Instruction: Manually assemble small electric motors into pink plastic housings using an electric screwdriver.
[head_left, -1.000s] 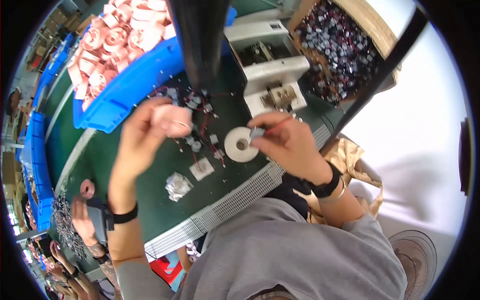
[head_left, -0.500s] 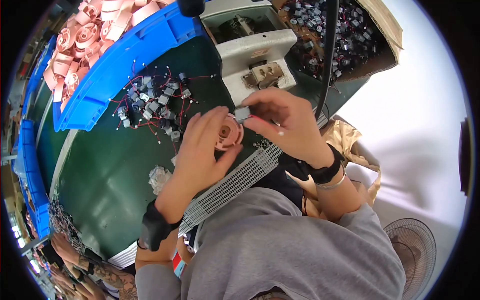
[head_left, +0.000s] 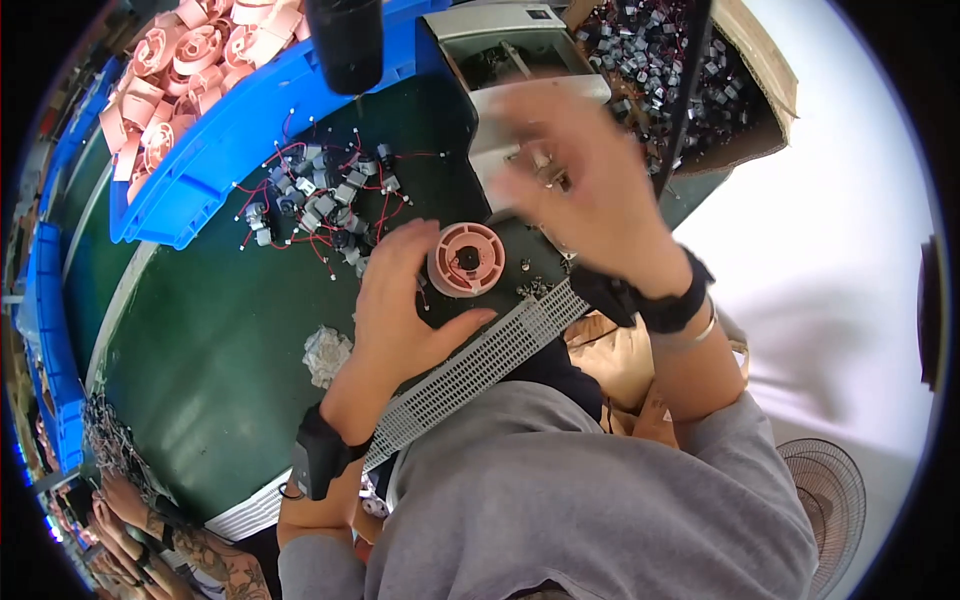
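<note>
A round pink plastic housing (head_left: 486,237) lies face up on the green table, with a dark centre and a bit of red wire inside. Around its left and near sides curves my left hand (head_left: 388,310), fingers and thumb apart, not closed on it. My right hand (head_left: 600,190) is blurred over the grey machine (head_left: 470,100), its thumb and fingers spread apart with nothing seen between them. A metal block on the machine shows partly behind that hand. Left of the housing is a heap of small grey motors (head_left: 320,200) with red wires.
Pink housings fill a blue bin (head_left: 215,165) at the far left. A cardboard box (head_left: 770,120) of motors stands at far right. Small metal bits (head_left: 535,288) lie by a white perforated strip (head_left: 480,370); crumpled white material (head_left: 326,356) sits left. Another person's hands (head_left: 125,500) show lower left.
My right hand has left the housing and moved up over the machine; the small grey motor it held no longer shows in it. My left hand has loosened from the housing, which now lies face up.
</note>
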